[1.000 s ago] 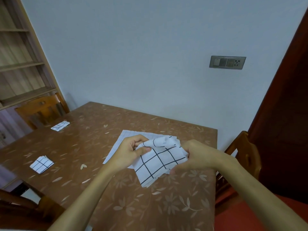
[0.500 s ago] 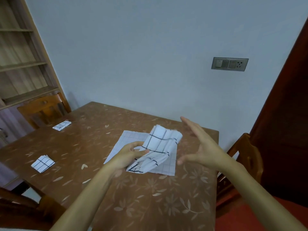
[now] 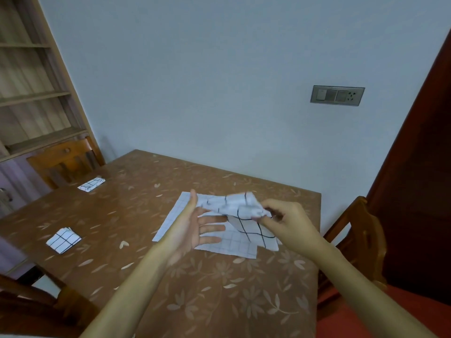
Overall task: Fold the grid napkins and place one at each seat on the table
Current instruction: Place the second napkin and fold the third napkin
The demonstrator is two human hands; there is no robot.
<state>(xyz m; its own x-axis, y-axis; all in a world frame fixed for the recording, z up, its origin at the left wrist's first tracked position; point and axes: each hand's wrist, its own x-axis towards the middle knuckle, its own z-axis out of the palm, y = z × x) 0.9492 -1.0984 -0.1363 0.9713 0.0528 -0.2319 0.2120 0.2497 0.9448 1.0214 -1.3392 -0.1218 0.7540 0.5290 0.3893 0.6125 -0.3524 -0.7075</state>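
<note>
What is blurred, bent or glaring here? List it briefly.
Head view: the napkin pinched by the right hand is motion-blurred; head view: the wide lens leans the door and shelves inward; head view: light is soft, with a dull sheen on the table.

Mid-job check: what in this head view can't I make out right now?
1. The held napkin, head view: motion blur on its upper part; the right hand covers the pinched corner, fold state unclear.
2. The flat grid sheet: partly under the left hand and the held napkin; one layer or several, cannot tell.
3. The near-left chair: cut off by the frame edge.
4. The far-left napkin: too small to judge its fold.
</note>
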